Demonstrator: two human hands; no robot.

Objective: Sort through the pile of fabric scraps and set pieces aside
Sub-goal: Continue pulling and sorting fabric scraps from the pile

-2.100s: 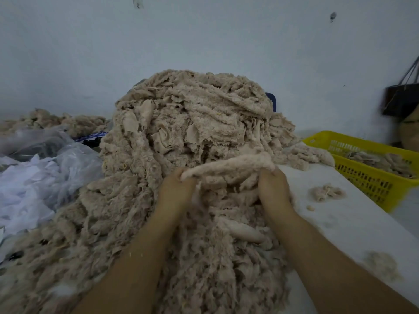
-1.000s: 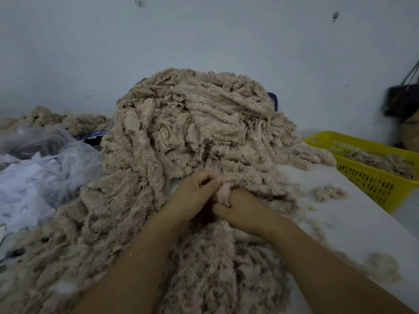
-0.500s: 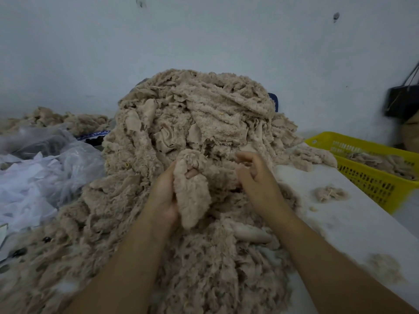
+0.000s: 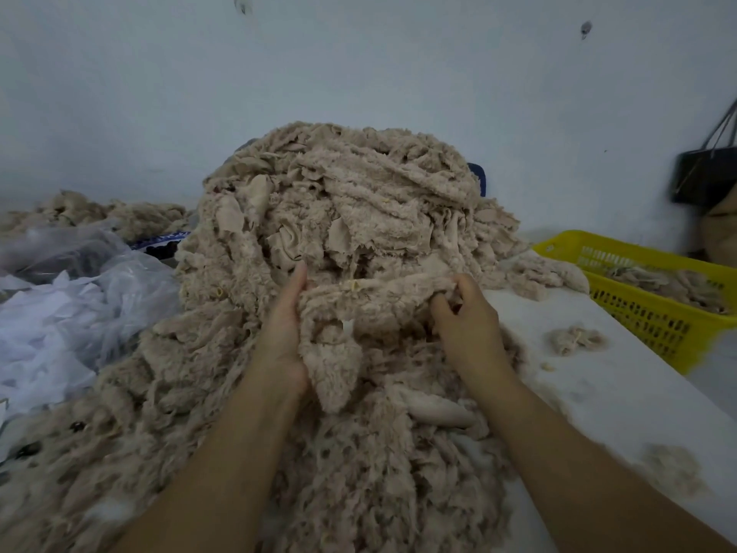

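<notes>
Fleece strip horizontal between left hand, right hand.

Bkgd & clutter round the table

Pale wall w/ two dark marks. White table at R, yellow slotted basket just past its R edge. Black bag w/ straps hangs at far R; brown shape under it, too blurred to tell. Crumpled clear & white plastic bags at L. Blue edge peeks from behind pile, upper R.
</notes>
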